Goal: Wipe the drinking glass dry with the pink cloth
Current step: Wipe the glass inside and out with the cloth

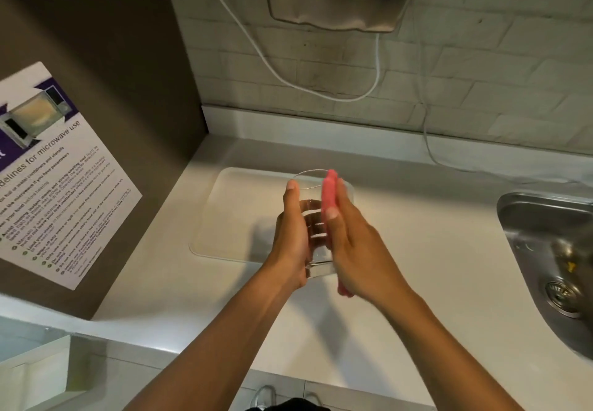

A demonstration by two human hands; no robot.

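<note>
The tabletop (417, 250) is hard, with a white tray (231, 211) on it and a sink (529, 218) off to the right. The glass (316, 218) is up in the air over the tray. It could slip and break, since it may be wet and only the left hand (290, 237) wraps around it. The glass lies tipped, its long way running from bottom near the person to open top pointing away. The right hand (349, 243) is flat, pressing the pink cloth (330, 195) on its side.
</note>
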